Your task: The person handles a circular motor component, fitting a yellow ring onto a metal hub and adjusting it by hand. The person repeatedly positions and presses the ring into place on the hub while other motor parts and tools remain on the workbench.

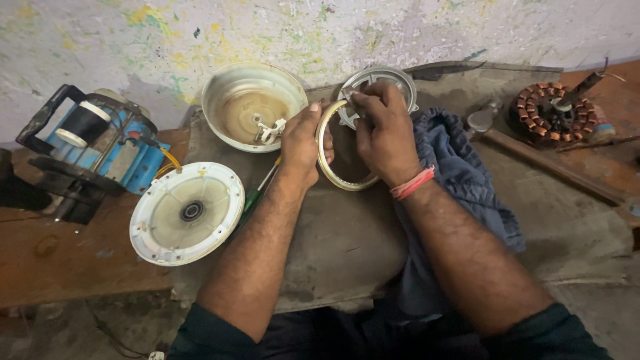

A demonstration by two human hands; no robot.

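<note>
The person's forearms are reaching out over the bench (347, 247). The left hand (303, 143) is clamping the ring (331, 175) by its near-left rim, grip closed on it; the right hand (385, 130) is pinching its top edge with the fingertips. The ring is standing tilted just right of the bowl (250, 107). A steady left grip seems best while the right is working round the rim.

A blue machine (93, 150) and copper-wound stator (550, 113) flank the bench.
</note>
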